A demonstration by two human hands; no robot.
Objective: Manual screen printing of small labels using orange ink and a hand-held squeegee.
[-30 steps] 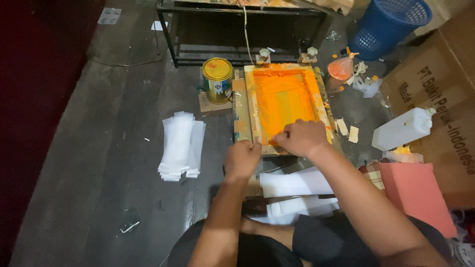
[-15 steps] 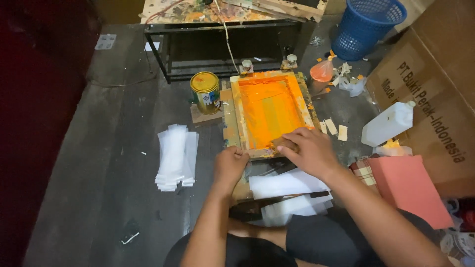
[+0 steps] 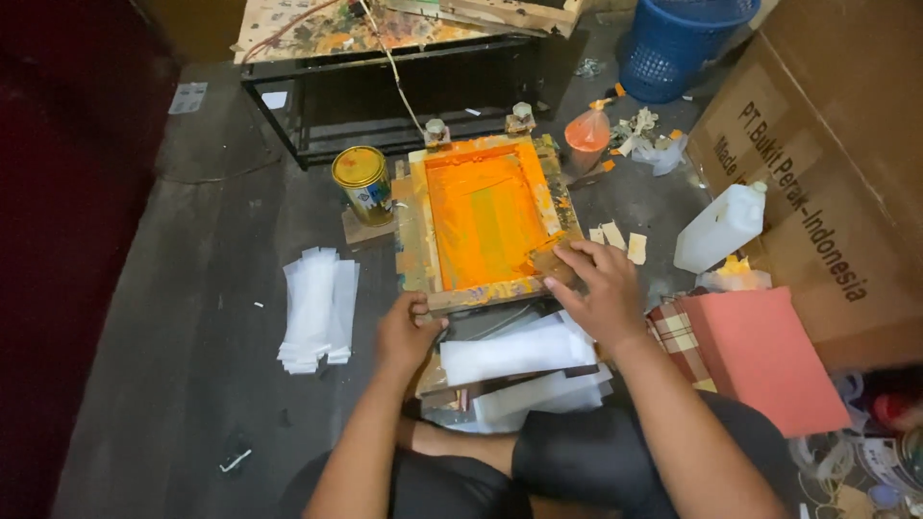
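Two hands hold a wooden screen frame [image 3: 486, 223] that lies on the dark floor, its mesh coated in orange ink. At the frame's near left corner the left hand [image 3: 407, 332] is closed on the edge. The right hand [image 3: 598, 286] rests on the near right corner, fingers bent over the wood. White sheets [image 3: 519, 351] lie just under the near edge. A yellow tin [image 3: 362, 183] stands left of the frame, a white stack [image 3: 318, 308] farther left, a white jug [image 3: 719, 227] to the right.
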